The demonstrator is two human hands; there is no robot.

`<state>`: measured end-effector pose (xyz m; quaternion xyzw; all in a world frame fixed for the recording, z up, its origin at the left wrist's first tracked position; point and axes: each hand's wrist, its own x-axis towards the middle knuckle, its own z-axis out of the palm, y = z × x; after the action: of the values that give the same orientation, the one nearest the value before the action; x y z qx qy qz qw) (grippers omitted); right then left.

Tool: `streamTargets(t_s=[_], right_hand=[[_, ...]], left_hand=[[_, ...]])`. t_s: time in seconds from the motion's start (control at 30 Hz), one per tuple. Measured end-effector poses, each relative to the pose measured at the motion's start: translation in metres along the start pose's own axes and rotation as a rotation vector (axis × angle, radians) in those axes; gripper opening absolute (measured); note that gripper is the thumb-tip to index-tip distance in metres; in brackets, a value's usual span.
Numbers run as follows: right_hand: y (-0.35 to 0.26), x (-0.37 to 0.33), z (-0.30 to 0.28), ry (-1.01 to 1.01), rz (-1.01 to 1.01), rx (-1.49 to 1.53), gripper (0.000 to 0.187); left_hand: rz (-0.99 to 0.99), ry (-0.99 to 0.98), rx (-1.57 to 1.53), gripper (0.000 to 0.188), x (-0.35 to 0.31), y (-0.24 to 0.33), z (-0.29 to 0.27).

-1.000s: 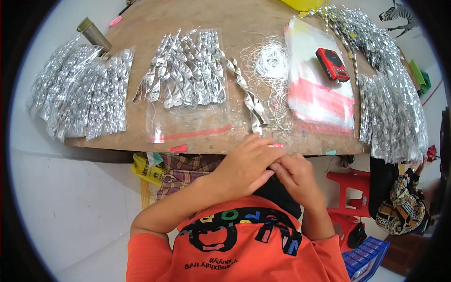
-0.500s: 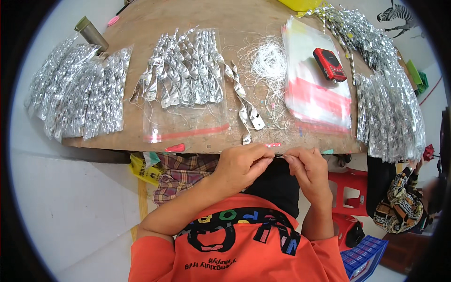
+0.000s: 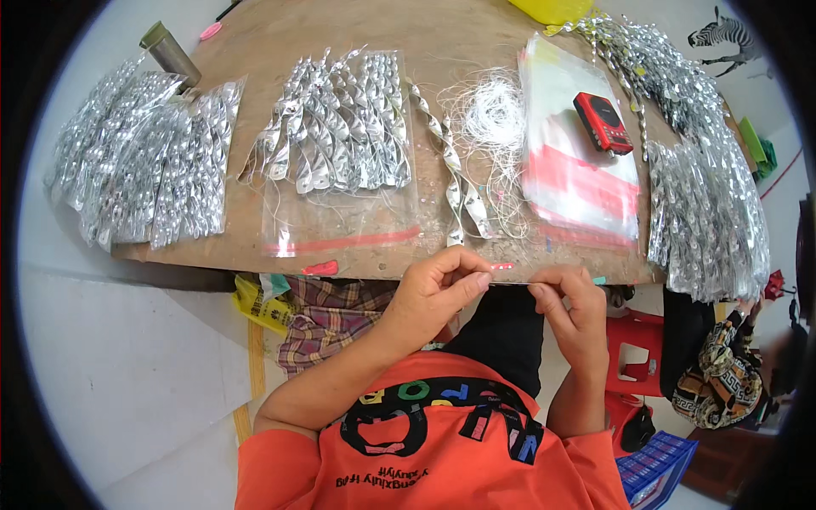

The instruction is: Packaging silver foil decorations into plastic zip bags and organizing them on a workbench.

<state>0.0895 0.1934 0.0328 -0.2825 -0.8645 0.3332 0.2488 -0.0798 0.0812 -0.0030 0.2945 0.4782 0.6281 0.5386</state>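
Note:
Just off the table's front edge, my left hand [image 3: 444,291] and my right hand [image 3: 575,308] are held apart, each pinching thumb against finger. A thin pale string [image 3: 512,282] runs taut between their fingertips; its ends are too fine to trace. Beyond the left hand lie loose silver spiral strips [image 3: 453,174], their lower ends close to the fingers. A clear plastic bag [image 3: 344,244] with a red band lies to the left, more silver spirals [image 3: 340,140] resting on it. Farther back is a tangle of white string [image 3: 493,110].
A stack of clear bags [image 3: 557,161] carries a red radio-like device [image 3: 603,124]. Bagged silver spirals [image 3: 161,170] lie at left, beside a metal cylinder [image 3: 170,55]; more spirals [image 3: 705,212] are heaped right. A red stool [image 3: 636,357] stands below; another person [image 3: 721,378] is at right.
My hands have drawn apart, widening the stretch of string between them. The loose silver strips have shifted slightly right. The view itself has moved a little.

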Motion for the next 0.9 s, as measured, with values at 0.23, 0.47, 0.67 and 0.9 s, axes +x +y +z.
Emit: streamTargets(t_s=[0.23,0.47,0.67,0.9], right_hand=[[-0.001,-0.002,-0.005,0.027,0.136,0.167,0.005],[-0.011,0.005,0.008,-0.044,-0.210,-0.090,0.010],[-0.011,0.006,0.003,-0.031,-0.259,-0.173,0.013],[-0.003,0.005,-0.001,-0.035,-0.178,0.065,0.011]], left_hand=[[0.060,-0.009,0.048,0.011,0.001,-0.005,0.001],[0.353,-0.023,-0.069,0.010,0.004,-0.010,0.022],[0.106,-0.073,0.011,0.011,-0.005,-0.013,0.019],[0.154,-0.087,0.152,0.009,-0.003,-0.011,0.017]])
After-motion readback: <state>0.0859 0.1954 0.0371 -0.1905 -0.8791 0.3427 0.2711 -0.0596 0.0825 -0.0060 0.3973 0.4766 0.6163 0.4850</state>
